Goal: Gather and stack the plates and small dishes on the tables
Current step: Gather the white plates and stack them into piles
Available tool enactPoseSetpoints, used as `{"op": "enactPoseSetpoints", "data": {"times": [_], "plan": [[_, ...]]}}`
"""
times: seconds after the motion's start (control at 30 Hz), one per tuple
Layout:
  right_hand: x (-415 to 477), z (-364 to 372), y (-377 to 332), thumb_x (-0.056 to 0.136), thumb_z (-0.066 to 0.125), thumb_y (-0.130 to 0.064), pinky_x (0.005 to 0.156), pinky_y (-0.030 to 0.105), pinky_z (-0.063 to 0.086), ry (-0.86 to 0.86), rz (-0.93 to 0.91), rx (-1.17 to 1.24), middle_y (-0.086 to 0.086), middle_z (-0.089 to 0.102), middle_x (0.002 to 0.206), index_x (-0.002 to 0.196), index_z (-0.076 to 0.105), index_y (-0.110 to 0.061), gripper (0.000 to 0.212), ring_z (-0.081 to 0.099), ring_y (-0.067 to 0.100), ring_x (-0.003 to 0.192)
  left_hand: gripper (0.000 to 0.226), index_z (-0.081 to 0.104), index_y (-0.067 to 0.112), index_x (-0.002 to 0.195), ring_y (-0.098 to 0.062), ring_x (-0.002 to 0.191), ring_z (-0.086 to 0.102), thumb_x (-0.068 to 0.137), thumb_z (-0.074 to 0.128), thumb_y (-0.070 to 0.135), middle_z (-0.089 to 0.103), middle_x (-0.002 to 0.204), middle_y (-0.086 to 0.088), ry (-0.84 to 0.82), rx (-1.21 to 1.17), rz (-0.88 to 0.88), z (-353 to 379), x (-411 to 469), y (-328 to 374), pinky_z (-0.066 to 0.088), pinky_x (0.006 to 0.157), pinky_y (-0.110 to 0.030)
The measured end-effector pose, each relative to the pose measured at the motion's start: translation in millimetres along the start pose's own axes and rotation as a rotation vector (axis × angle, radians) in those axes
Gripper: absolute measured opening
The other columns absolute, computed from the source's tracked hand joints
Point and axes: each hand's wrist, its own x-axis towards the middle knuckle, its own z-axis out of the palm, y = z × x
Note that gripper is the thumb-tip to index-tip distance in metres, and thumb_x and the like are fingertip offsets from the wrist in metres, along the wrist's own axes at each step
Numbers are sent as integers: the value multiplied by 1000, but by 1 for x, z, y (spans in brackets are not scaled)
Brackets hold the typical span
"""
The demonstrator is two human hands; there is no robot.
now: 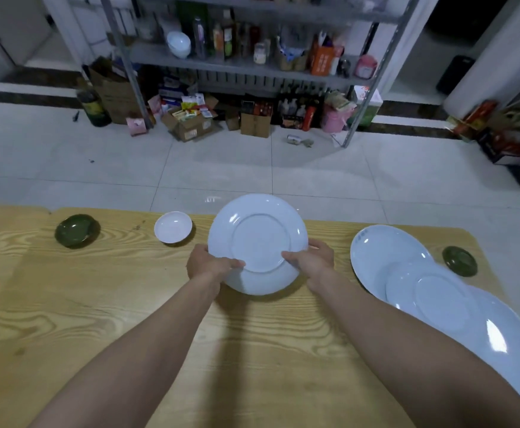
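I hold a large white plate [258, 233] tilted up above the wooden table [98, 304], its underside facing me. My left hand [207, 264] grips its lower left rim and my right hand [312, 259] grips its lower right rim. A small white dish [173, 227] sits just left of it, and a dark green dish [77, 230] lies farther left. At the right, three white plates overlap: a far one [376, 245], a middle one [428, 295] and a near one [505, 344]. Another dark green dish [459, 261] sits beyond them.
The table's far edge runs behind the dishes, with white tiled floor [252, 168] beyond. A metal shelf rack [240, 63] with bottles and bowls stands at the back, and cardboard boxes [190, 122] lie beneath it.
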Motion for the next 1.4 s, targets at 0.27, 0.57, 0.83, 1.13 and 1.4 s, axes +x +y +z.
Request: {"op": "enactPoseSetpoints", "data": {"times": [0.27,0.57,0.83,1.13,1.4], "plan": [[-71,-55,-8,80,82,-27,68,22,46,32,-183,244,-4,63,109,119,50,-18,52,59,12,90,34,59,20,116,-23,94,55,83,65,27,60,110,-2,7,-79,251,-3,-92,18,42,74,-32],[-115,-101,24,96,63,-28,73,31,54,-65,-134,547,6,66,114,117,61,-13,26,64,20,98,21,57,20,92,-20,86,61,99,39,28,64,100,1,-236,-346,241,-21,-157,-9,53,76,-40],[-136,-126,94,92,54,3,79,35,58,-62,-178,44,2,71,108,117,69,-19,37,67,23,101,42,64,27,120,-22,85,66,99,39,-1,70,101,4,-294,-109,366,-42,-147,-78,58,73,-43],[-134,-118,186,76,64,5,76,39,59,41,-7,-156,3,76,91,100,77,-18,35,71,27,95,51,64,27,128,-26,104,66,86,61,-2,71,114,-3,-232,-33,167,-51,-114,-177,55,90,-50],[-129,-113,198,73,70,5,78,28,58,52,16,-241,-3,75,92,107,77,-16,41,70,16,88,53,67,23,124,-31,94,65,81,66,-8,68,94,-5,-166,47,125,-51,-104,-191,57,87,-47]]}}
